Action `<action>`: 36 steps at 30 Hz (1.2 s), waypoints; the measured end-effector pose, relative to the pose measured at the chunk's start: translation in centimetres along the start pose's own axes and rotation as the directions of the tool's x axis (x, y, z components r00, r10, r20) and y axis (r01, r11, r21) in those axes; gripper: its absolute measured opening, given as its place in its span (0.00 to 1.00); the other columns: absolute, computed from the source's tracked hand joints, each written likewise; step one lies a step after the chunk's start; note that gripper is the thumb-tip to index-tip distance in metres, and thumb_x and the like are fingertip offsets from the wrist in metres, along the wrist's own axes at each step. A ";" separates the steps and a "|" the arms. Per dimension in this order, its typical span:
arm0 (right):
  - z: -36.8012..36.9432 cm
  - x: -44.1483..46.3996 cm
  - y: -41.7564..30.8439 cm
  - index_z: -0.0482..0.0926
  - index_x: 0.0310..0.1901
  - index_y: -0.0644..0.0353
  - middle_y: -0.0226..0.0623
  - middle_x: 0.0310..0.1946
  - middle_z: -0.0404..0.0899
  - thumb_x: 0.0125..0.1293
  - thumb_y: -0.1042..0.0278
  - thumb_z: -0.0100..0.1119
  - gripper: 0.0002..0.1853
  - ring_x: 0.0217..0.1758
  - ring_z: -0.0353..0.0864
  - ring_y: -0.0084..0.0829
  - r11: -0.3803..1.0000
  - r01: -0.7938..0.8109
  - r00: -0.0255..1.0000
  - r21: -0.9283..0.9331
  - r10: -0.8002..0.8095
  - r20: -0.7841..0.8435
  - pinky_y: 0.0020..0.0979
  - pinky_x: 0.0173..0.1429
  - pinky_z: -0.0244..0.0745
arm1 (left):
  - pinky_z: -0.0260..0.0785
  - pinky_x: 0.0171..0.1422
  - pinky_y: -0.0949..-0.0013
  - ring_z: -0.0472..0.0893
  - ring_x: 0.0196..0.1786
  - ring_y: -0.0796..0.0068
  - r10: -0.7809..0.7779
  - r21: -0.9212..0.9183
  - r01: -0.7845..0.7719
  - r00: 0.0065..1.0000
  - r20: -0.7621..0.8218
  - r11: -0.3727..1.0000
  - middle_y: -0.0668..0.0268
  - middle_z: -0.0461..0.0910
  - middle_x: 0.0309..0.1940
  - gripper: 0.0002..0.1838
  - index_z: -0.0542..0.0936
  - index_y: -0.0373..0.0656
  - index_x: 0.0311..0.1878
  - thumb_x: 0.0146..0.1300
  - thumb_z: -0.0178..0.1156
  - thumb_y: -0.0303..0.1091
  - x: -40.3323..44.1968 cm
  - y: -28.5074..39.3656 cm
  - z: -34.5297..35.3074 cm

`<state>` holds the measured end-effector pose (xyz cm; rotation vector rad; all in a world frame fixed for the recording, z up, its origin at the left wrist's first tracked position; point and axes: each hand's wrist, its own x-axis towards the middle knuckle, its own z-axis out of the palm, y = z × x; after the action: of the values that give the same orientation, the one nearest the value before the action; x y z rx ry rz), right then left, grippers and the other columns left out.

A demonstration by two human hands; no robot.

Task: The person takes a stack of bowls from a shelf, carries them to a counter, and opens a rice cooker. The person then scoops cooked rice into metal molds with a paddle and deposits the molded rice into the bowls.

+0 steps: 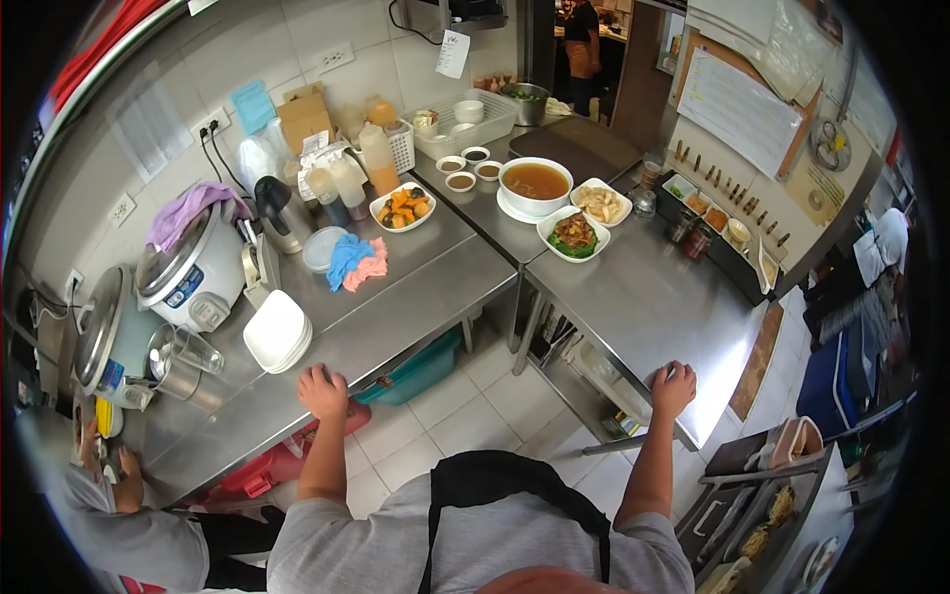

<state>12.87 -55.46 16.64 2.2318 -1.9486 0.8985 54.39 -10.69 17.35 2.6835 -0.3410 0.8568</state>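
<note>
My left hand point(323, 392) rests on the front edge of the left steel counter point(396, 322), fingers loosely bent and a little apart, holding nothing. Just beyond it is a stack of white square bowls point(278, 332). My right hand point(673, 389) leans on the edge of the right steel counter point(643, 307), its fingers also bent, with no object in them. Farther back on that counter are a large white bowl of brown soup point(535, 185), a dish of greens with a brown topping point(574, 236) and a dish of pale food pieces point(601, 203).
Rice cookers point(193, 267) and a metal jug point(282, 213) line the left wall. Squeeze bottles point(378, 158), a bowl of orange food chunks point(403, 208), blue and pink cloths point(351, 262) and small sauce cups point(461, 182) stand farther back. Another person's hands point(124, 480) are at lower left.
</note>
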 end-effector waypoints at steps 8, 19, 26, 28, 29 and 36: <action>0.0 -0.1 0.0 0.74 0.42 0.54 0.41 0.50 0.68 0.49 0.60 0.53 0.17 0.58 0.61 0.41 1.000 0.009 1.000 0.011 -0.009 -0.023 0.43 0.59 0.53 | 0.58 0.50 0.57 0.68 0.47 0.57 -0.004 0.002 0.004 1.000 0.008 1.000 0.59 0.70 0.42 0.18 0.74 0.44 0.40 0.44 0.51 0.40 0.1 0.1 -0.2; -0.3 0.0 -0.1 0.74 0.42 0.53 0.41 0.49 0.68 0.50 0.59 0.53 0.17 0.57 0.62 0.40 1.000 0.000 1.000 -0.015 0.000 -0.008 0.43 0.58 0.54 | 0.58 0.50 0.57 0.68 0.46 0.57 0.001 -0.019 0.000 1.000 0.022 1.000 0.58 0.70 0.41 0.17 0.74 0.44 0.40 0.44 0.53 0.39 0.0 0.1 -0.3; 0.3 0.2 0.3 0.74 0.43 0.51 0.40 0.50 0.68 0.51 0.57 0.52 0.17 0.55 0.65 0.39 0.998 0.012 1.000 -0.068 -0.012 0.001 0.43 0.56 0.59 | 0.58 0.50 0.57 0.67 0.47 0.58 -0.023 -0.037 0.023 1.000 0.005 0.999 0.60 0.69 0.40 0.17 0.73 0.45 0.40 0.44 0.53 0.38 0.2 -0.1 -0.2; 0.2 0.2 0.4 0.74 0.44 0.51 0.39 0.49 0.68 0.52 0.57 0.51 0.17 0.55 0.65 0.39 0.996 0.019 1.000 -0.084 -0.018 0.008 0.43 0.55 0.60 | 0.58 0.50 0.57 0.67 0.46 0.58 -0.034 -0.041 0.035 0.999 0.021 0.999 0.59 0.69 0.40 0.17 0.73 0.45 0.39 0.43 0.53 0.39 0.2 -0.2 -0.2; 0.3 0.2 0.5 0.74 0.44 0.51 0.40 0.49 0.68 0.52 0.56 0.51 0.17 0.55 0.65 0.39 0.995 0.023 1.000 -0.093 -0.022 0.011 0.43 0.55 0.60 | 0.58 0.50 0.57 0.67 0.46 0.58 -0.036 -0.041 0.037 0.999 0.024 0.998 0.59 0.69 0.39 0.17 0.73 0.45 0.38 0.43 0.53 0.39 0.3 -0.2 -0.3; 0.4 0.2 0.7 0.73 0.46 0.50 0.41 0.49 0.70 0.56 0.53 0.45 0.18 0.53 0.68 0.39 0.985 0.069 0.998 -0.161 -0.066 0.022 0.42 0.53 0.64 | 0.56 0.51 0.57 0.65 0.48 0.59 -0.049 -0.066 0.052 0.998 0.046 0.996 0.59 0.68 0.40 0.18 0.73 0.45 0.38 0.42 0.54 0.42 0.2 -0.8 0.0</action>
<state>12.38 -55.93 16.21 2.2050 -1.8657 0.6896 54.81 -9.99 17.26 2.6407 -0.3054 0.7583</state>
